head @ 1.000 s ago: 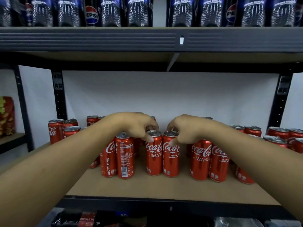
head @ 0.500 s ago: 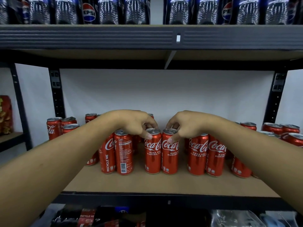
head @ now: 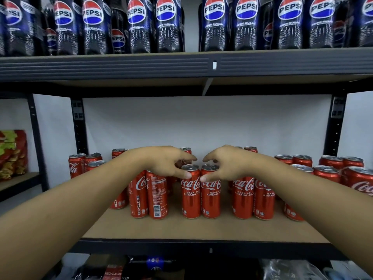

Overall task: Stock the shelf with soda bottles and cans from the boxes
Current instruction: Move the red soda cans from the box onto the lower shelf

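**Loosened grip over the middle pair of cans (head: 190, 197), thumbs alone in contact**

Left hand (head: 167, 164) presses its thumb tip to the glossy red front of the left can (head: 189, 203), just under the rim. Its fingers arch wide above the silver lid, with a gap showing beneath them. Right hand (head: 228, 164) mirrors this on the right can (head: 211, 201). Neither hand closes round its can, and the two index fingertips nearly meet above the pair.

Both cans are slim, tall aluminium cylinders. They stand upright and touch side by side on the matte brown shelf board (head: 201, 227), whose front edge is dark metal. One more front pair (head: 149, 197) stands to the left and another front pair (head: 253, 199) to the right, each apart from the middle two. Further cans (head: 327, 170) sit behind, toward the white wall (head: 201, 122).

On the ribbed dark upper shelf (head: 121, 65), Pepsi bottles (head: 169, 25) in shiny dark plastic stand packed in rows. Crinkled snack bags (head: 12, 154) sit on a neighbouring shelf at far left. What lies on the level below is too blurred to name.

Half a second ago the fingers of both hands curled down onto the lids; now they are raised off them. The middle cans stand in the same spot on the board. The view has tilted upward, so the Pepsi labels now show in full.
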The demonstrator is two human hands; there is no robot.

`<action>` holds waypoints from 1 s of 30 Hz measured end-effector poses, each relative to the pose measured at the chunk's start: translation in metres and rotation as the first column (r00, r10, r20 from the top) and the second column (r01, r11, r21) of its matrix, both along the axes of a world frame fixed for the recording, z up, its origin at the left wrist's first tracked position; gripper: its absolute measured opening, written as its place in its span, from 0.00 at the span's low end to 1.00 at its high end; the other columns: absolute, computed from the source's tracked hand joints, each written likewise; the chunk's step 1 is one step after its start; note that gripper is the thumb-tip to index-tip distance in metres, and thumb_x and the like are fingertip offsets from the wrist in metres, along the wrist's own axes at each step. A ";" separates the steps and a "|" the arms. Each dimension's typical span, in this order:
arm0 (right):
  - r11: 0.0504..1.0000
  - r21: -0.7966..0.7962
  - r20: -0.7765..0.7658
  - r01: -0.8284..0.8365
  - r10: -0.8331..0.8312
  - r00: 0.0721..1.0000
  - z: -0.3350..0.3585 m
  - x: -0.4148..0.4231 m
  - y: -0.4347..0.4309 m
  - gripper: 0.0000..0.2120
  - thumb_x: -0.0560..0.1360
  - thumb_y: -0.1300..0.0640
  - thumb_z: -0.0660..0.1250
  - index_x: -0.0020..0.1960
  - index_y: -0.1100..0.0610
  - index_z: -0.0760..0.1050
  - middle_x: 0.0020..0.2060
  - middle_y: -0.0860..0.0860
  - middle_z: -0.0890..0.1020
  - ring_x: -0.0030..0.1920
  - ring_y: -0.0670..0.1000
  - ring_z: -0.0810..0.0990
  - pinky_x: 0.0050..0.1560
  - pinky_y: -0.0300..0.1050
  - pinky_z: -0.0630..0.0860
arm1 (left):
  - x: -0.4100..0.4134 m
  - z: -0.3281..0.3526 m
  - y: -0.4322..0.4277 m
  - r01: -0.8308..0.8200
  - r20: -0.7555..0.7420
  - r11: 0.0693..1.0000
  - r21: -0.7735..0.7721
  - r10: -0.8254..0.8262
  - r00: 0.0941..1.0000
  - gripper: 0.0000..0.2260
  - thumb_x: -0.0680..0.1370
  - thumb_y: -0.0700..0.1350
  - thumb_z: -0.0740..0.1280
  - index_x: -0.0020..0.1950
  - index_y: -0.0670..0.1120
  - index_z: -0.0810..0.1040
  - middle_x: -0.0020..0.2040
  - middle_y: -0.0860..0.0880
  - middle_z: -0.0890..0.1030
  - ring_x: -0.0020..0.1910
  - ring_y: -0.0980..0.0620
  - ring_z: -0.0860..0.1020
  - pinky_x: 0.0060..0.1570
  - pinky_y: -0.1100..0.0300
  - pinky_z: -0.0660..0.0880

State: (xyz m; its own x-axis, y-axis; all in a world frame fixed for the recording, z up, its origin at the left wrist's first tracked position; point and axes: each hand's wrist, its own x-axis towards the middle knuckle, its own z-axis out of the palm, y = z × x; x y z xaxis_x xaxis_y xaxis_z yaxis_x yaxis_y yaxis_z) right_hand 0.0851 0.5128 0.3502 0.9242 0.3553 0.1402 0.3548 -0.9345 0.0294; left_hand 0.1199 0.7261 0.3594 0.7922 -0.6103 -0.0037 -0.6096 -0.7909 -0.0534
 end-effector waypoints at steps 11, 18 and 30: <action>0.982 0.073 0.115 -0.173 0.164 0.980 0.006 -0.018 0.031 0.27 0.80 0.36 0.61 0.74 0.48 0.71 0.71 0.45 0.75 0.70 0.49 0.73 0.67 0.47 0.71 | -0.034 0.020 0.053 -0.046 0.062 0.997 0.064 0.042 0.997 0.26 0.80 0.61 0.66 0.77 0.60 0.67 0.74 0.59 0.71 0.72 0.55 0.71 0.69 0.54 0.70; 0.979 0.118 0.015 -0.164 0.163 0.987 0.025 0.018 0.077 0.24 0.79 0.36 0.63 0.70 0.47 0.76 0.66 0.44 0.79 0.59 0.47 0.77 0.56 0.43 0.72 | -0.026 0.046 0.090 -0.186 0.072 0.980 0.066 0.182 0.981 0.22 0.81 0.58 0.67 0.74 0.56 0.71 0.69 0.58 0.75 0.62 0.58 0.75 0.63 0.55 0.74; 0.997 -0.011 -0.204 -0.071 0.068 0.977 0.020 0.142 0.115 0.31 0.76 0.35 0.67 0.74 0.47 0.69 0.69 0.47 0.75 0.65 0.51 0.75 0.63 0.52 0.75 | 0.117 0.033 0.084 -0.357 -0.067 0.923 0.146 0.369 0.927 0.33 0.71 0.63 0.74 0.73 0.56 0.71 0.64 0.53 0.79 0.47 0.54 0.85 0.54 0.52 0.80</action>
